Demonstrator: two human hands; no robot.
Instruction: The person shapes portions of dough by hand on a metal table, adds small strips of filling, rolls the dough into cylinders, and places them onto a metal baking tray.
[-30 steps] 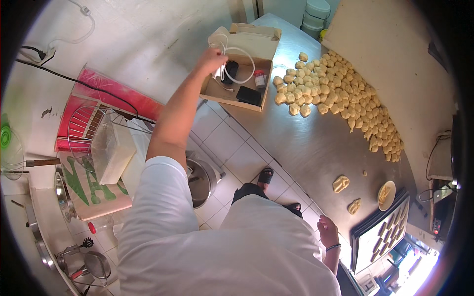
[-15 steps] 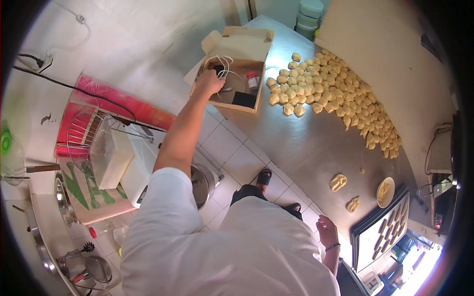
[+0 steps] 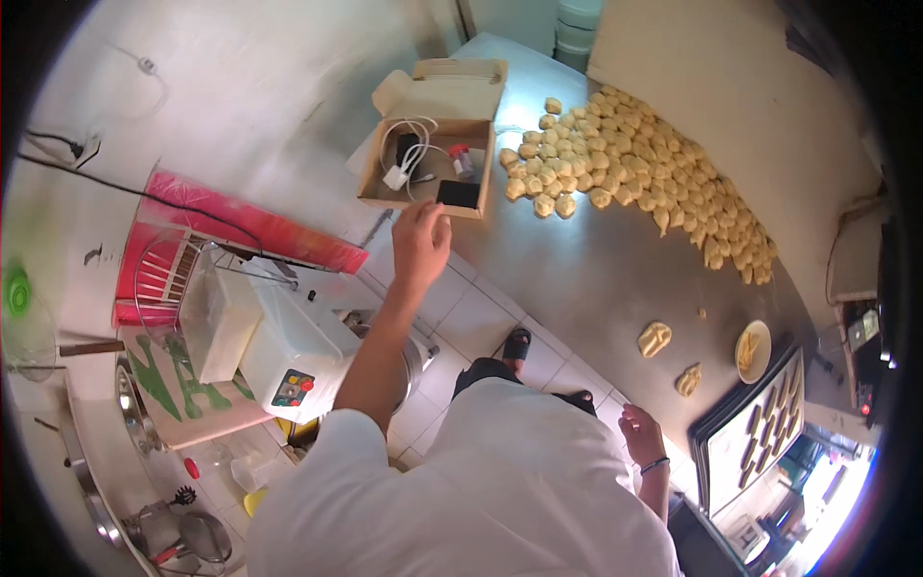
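Note:
My left hand is just in front of the near edge of an opened cardboard box. Its fingers are stretched out, with nothing visible in them. Inside the box lie a white charger plug with a coiled white cable, a small red-lidded jar and a flat black object. Another dark item is partly hidden under the cable. My right hand hangs low at my side, away from the table edge, empty with its fingers loosely apart. A dark band circles that wrist.
A steel table bears many dough balls, two flattened dough pieces and a bowl. A tray of dough sticks stands at its right end. On the left is a white machine with coloured buttons.
My left hand has drawn back out of the box toward me, leaving the white cable and plug inside. The view has shifted slightly; my right hand stays low at my side.

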